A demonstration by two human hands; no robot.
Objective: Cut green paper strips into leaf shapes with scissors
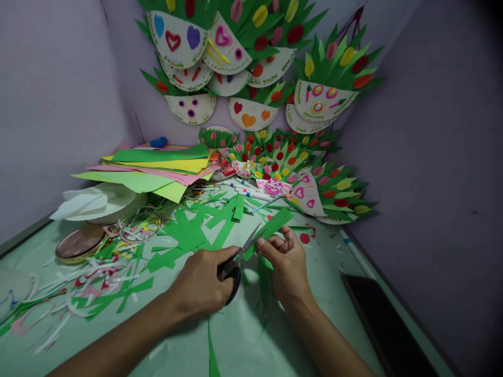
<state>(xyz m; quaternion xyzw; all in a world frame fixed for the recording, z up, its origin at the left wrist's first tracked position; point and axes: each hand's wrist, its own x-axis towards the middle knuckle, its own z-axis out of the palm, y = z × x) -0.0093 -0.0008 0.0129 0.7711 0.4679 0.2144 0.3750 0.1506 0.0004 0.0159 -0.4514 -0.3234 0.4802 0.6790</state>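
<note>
My left hand [206, 283] is closed round the black handles of a pair of scissors [234, 285], whose blades point up and to the right. Between thumb and fingers, my right hand [288, 264] pinches a green paper strip [273, 228]. The scissor blades lie against the strip's left side, near its lower end; whether they cut into it I cannot tell. Just beyond both hands lie loose green paper pieces [183, 230] on the pale green table [184, 345].
Coloured paper sheets [157, 167] are stacked at the back left, near paper scraps [94, 285] and a round lid [80, 243]. Markers [253, 193] lie at the back. Decorated paper-plate crafts [253, 112] hang on the wall. A dark phone [385, 324] rests at right.
</note>
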